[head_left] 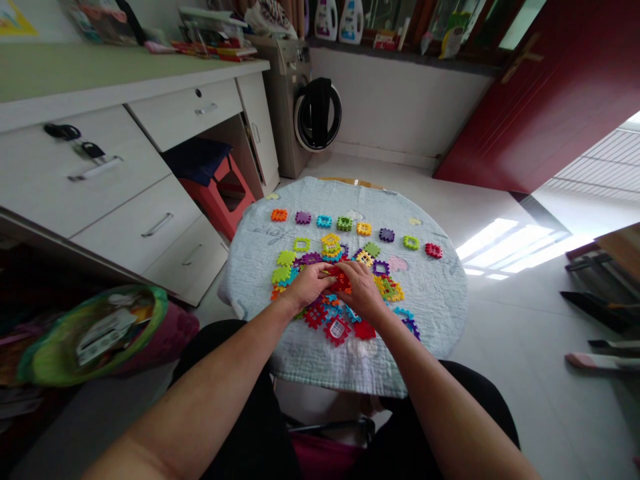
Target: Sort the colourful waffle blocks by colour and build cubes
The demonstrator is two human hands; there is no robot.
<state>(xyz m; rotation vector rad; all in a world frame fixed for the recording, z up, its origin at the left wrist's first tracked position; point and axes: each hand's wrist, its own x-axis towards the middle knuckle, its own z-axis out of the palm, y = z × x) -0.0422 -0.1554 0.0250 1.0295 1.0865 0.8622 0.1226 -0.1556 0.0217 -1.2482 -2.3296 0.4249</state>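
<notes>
Far left, a green-rimmed bag (pixel 95 333) lies on the floor beside the white drawers (pixel 125 193), and a red stool (pixel 220 193) sits tucked under the desk. Moving in, the left hand (pixel 306 285) rests on the pale quilted cloth (pixel 430 313) covering the round table, fingers curled together onto a red block (pixel 341 280) at the middle of the pile. Right against it, the right hand (pixel 364 288) meets the same red block, fingers bent down and closed on it from the other side; both hands touch at the fingertips. Around them lies a heap of interlocking plastic squares (pixel 336 328): green ones on the left, red and blue ones near the wrists, yellow ones on the right. Beyond the hands, a row of single squares runs across the cloth, from an orange square (pixel 279 215) on the left to a red square (pixel 433 251) on the right. Far right, a dark red door (pixel 540 100) stands open.
</notes>
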